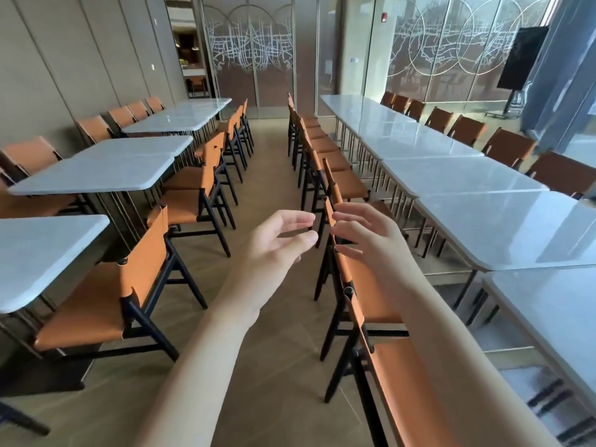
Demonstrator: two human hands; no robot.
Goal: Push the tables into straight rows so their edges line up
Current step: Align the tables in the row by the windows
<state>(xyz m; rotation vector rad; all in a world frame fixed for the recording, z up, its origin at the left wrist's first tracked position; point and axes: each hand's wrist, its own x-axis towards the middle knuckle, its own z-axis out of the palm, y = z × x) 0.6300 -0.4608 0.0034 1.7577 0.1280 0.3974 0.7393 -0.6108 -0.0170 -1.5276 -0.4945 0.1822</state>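
Two rows of white marble-topped tables flank a central aisle. The left row is uneven: the nearest table [42, 250], the middle pair [103, 171] and the far pair [180, 116] are offset, with gaps between them. On the right, the tables [483, 221] run in one long line with edges touching. My left hand [277, 243] hovers over the aisle, fingers loosely curved, holding nothing. My right hand [371, 237] is raised beside it, in front of a chair back [342, 266], fingers relaxed and empty. Neither hand touches a table.
Orange leather chairs with black frames line both sides of each row; the closest stand at left [122, 291] and at right [403, 375]. The wooden floor aisle [267, 162] runs to glass doors at the back. A dark screen on a stand [522, 56] sits far right.
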